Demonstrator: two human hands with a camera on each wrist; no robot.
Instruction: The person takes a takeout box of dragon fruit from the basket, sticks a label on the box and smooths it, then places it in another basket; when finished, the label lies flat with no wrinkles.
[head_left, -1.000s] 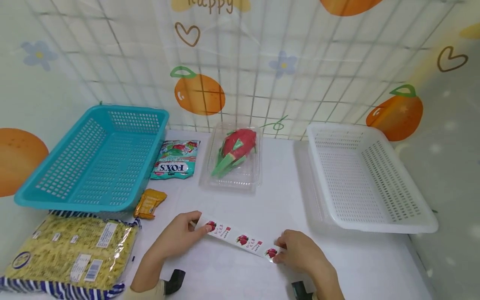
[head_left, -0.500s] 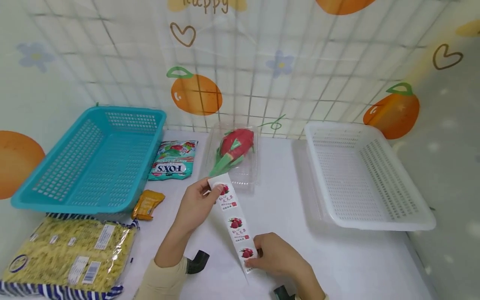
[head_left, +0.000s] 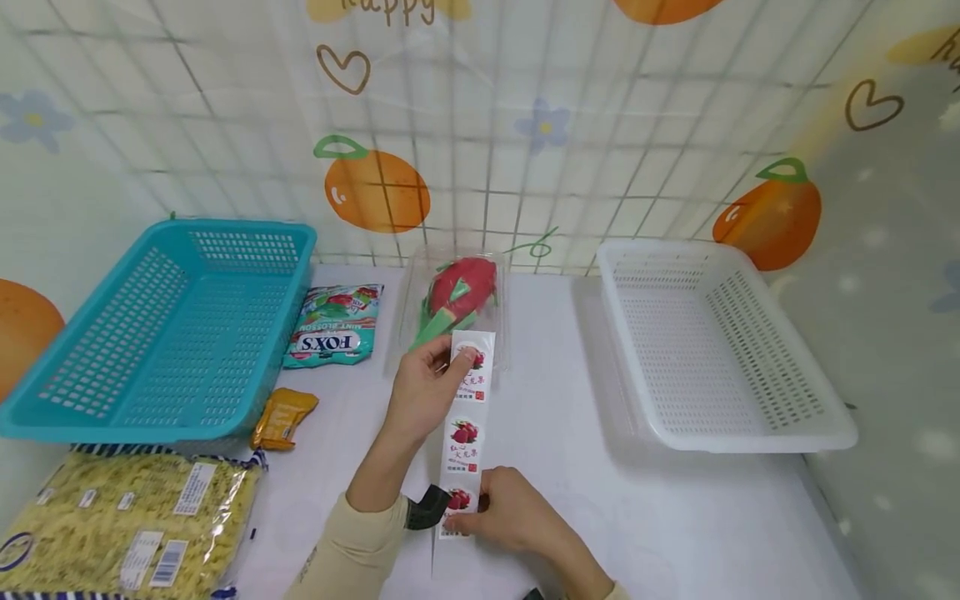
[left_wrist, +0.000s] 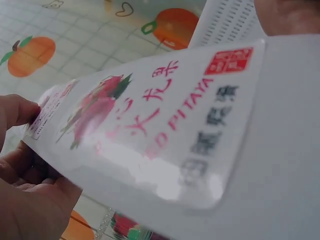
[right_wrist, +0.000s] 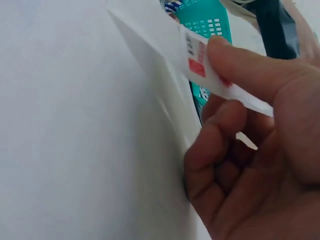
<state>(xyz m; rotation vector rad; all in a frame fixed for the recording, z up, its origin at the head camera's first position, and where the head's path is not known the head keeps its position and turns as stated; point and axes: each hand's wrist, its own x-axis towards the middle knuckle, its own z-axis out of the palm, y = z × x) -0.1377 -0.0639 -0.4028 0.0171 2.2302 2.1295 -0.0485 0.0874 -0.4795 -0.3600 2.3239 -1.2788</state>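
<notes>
A strip of red pitaya stickers (head_left: pixel 463 446) on white backing stands upright between my two hands in the head view. My left hand (head_left: pixel 429 387) pinches its far end, thumb over the top sticker. At the near end my right hand (head_left: pixel 513 512) pinches the strip between thumb and curled fingers. The left wrist view shows a printed sticker (left_wrist: pixel 165 120) close up, with the left thumb at the strip's edge. Just beyond the strip, a red dragon fruit with green tips (head_left: pixel 465 287) lies in a clear plastic box (head_left: pixel 498 333), its near side partly covered by hand and strip.
At left stand a teal basket (head_left: pixel 180 429), a Fox's candy bag (head_left: pixel 335 325), a small orange packet (head_left: pixel 283 418) and a large bag of yellow food (head_left: pixel 127 521). A white basket (head_left: pixel 720 437) stands at right. A patterned curtain (head_left: pixel 465 125) hangs behind the white table (head_left: pixel 675 533).
The strip has swung from slanting across the table to nearly straight away from me. My left hand moved forward and right, my right hand leftward. Both kept hold of it.
</notes>
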